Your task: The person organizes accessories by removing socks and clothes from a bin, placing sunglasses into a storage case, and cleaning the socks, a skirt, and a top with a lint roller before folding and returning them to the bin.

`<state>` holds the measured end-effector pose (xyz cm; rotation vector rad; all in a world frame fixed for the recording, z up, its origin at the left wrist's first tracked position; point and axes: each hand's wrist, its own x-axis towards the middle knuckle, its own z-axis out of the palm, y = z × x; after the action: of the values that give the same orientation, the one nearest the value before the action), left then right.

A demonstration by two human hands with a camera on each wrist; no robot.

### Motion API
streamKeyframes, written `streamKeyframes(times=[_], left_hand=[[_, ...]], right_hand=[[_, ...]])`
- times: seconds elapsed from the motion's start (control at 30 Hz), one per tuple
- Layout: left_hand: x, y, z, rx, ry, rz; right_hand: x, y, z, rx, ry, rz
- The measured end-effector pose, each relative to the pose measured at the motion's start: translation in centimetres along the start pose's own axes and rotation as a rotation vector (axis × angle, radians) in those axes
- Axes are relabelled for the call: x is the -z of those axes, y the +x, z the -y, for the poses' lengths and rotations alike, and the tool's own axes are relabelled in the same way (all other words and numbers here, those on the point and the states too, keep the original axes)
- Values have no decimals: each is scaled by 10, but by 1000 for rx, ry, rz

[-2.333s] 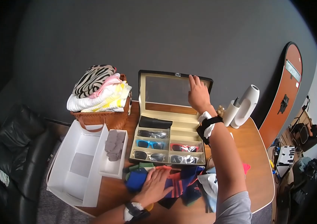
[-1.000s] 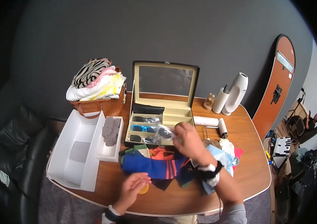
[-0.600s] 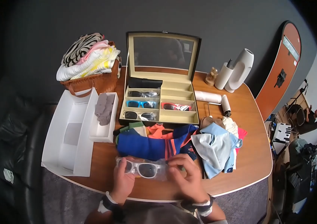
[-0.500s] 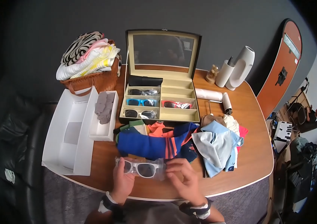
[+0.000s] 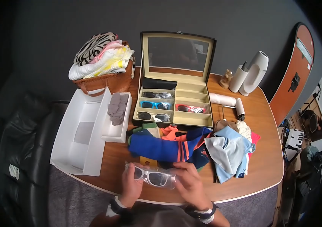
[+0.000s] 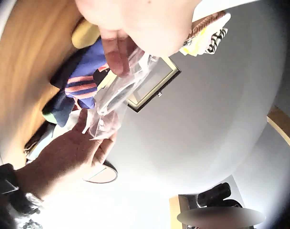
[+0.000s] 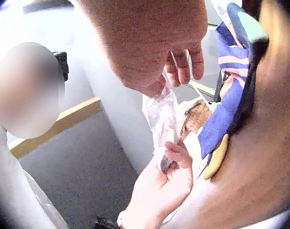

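Observation:
White-framed sunglasses [image 5: 157, 179] in a clear plastic sleeve are held low over the table's front edge. My left hand [image 5: 132, 187] grips the sleeve's left end, thumb over the front. At the other end, my right hand [image 5: 192, 187] pinches the plastic; the right wrist view also shows the sleeve [image 7: 161, 117] stretched between both hands. Behind them stands an open eyewear case [image 5: 193, 118] with a windowed lid. Bagged blue sunglasses [image 5: 155, 105], red sunglasses [image 5: 190, 109] and other pairs lie in its compartments, with a black pouch [image 5: 160, 83] at the back left.
Folded blue socks [image 5: 157, 148] and light blue cloth [image 5: 229, 151] lie between hands and case. To the left are a large white box [image 5: 81, 151], a smaller white box [image 5: 122, 130] with grey socks, and a brown basket [image 5: 108, 84]. A white vase [image 5: 254, 73] stands back right.
My right hand has left the case lid and taken the white sunglasses from the front right compartment. My left hand has moved off the socks, and both hands now hold the sleeve near the body.

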<state>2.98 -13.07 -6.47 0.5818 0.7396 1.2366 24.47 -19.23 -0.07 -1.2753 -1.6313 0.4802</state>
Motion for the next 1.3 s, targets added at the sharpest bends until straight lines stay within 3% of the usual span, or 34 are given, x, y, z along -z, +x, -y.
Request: streamKeyframes(times=[0.17, 0.27, 0.37, 0.4, 0.5, 0.67, 0.77, 0.83, 0.87, 0.97, 1.0, 1.1, 1.13, 1.23, 1.3], left_hand=[[2, 1, -7, 33, 2, -8], [-1, 3, -14, 74, 15, -14], [5, 2, -24, 72, 90, 8], [10, 2, -28, 64, 128, 20], [22, 7, -28, -79, 271, -126], [62, 26, -44, -242, 142, -367], [45, 18, -43, -363, 176, -362], [42, 9, -34, -437, 355, -342], [43, 3, -30, -473, 445, -328], [48, -15, -27, -603, 1015, -298], [37, -25, -31, -610, 1206, -358], [32, -38, -38, -896, 1529, -267], [34, -34, -41, -970, 1501, -148], [35, -23, -54, -684, 1572, 151], [30, -20, -53, -611, 1639, 104]], right_hand=[[-3, 3, 2, -20, 40, 95], [-11, -3, -8, -31, 88, 41], [-6, 9, -4, 134, -42, 36], [-6, 9, -4, 109, -24, 20], [-7, 6, -3, 27, 11, -60], [-12, 0, -18, -150, 126, -355], [-16, -1, -20, -236, 289, -446], [-19, 1, -14, -244, 354, -461], [-21, -1, -21, -193, 257, -421], [-33, 5, -11, -218, 395, -367], [-38, 8, -11, -201, 387, -341], [-55, 20, -14, -140, 237, -262], [-61, 27, -10, -135, 238, -243], [-77, 44, -13, -144, 164, -152], [-82, 54, -9, -145, 99, -76]])
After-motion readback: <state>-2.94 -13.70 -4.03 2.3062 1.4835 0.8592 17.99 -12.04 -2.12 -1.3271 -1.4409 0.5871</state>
